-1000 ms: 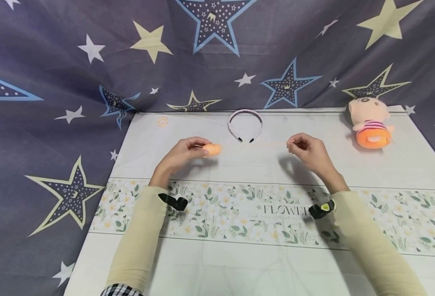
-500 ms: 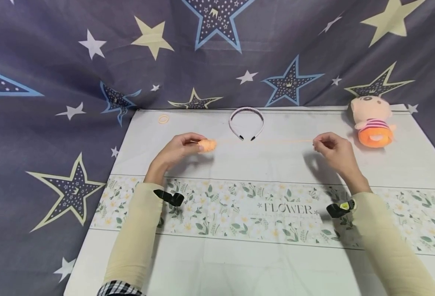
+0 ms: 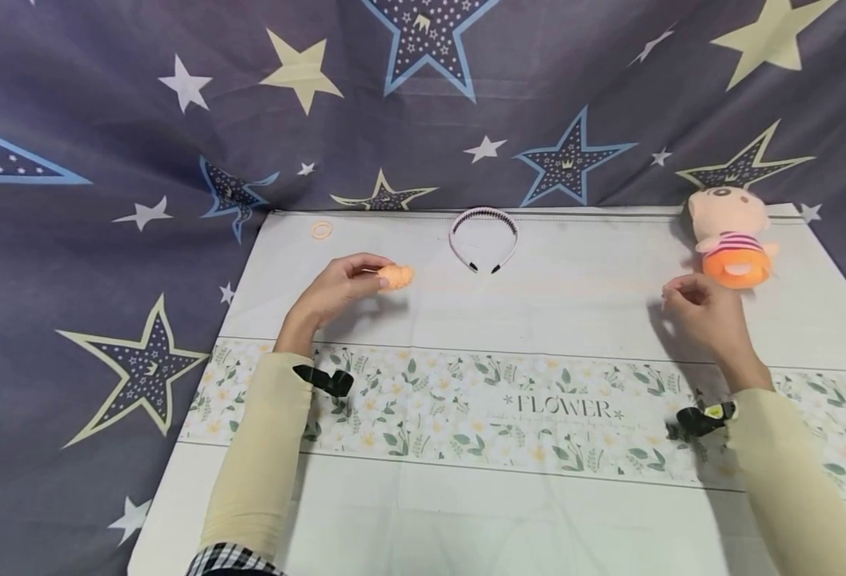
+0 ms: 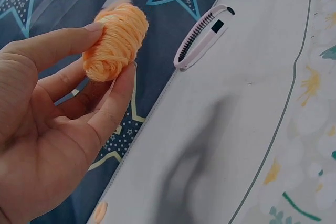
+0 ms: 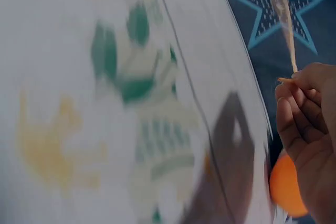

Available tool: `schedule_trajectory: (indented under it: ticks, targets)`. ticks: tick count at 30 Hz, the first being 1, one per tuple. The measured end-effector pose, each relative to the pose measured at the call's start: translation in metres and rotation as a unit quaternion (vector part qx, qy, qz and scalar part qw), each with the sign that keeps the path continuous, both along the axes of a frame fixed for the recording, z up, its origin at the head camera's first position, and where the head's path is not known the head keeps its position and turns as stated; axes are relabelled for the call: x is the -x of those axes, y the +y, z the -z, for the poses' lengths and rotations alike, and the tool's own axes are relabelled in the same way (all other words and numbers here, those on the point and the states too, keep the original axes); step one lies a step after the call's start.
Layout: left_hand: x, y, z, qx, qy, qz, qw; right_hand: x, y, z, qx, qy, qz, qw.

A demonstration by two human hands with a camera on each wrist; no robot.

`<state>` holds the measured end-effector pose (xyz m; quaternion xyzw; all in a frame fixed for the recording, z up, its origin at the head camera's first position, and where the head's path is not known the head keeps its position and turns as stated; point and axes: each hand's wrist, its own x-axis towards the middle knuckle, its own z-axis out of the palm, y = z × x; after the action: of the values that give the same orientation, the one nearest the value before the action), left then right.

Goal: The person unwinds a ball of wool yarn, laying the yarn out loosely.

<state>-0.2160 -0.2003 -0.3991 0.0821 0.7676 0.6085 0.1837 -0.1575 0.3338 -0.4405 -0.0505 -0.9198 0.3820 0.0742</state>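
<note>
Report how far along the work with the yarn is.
Done: a strand looks drawn out from the yarn ball. In hand: the left hand holds the yarn ball while the right hand pinches the strand near its tip. Left: probably more unwinding, since the yarn ball looks thickly wound.

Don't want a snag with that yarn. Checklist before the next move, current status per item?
1. Left hand grips the orange yarn bundle: ok, held between thumb and fingers.
2. Right hand pinches the yarn strand: ok, thumb and finger on its end.
3. Strand clear of the headband: cannot tell, too faint in the head view.
4. Right hand clear of the plush doll: cannot tell, they overlap in the head view.
5. Thin orange ring apart from the left hand: ok, on the table beyond it.
</note>
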Motion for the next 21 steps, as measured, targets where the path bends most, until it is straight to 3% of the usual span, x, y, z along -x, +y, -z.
schedule_trajectory:
  ticks: [7,21]
  targets:
    - [0.001,-0.002,-0.002,-0.001,0.004,0.000,1.0000,-0.013,0.031,0.005,-0.050,-0.061,0.059,0.995]
    - [0.000,-0.005,-0.008,-0.005,-0.008,0.001,1.0000,-0.034,0.079,0.013,-0.052,-0.146,0.157,0.975]
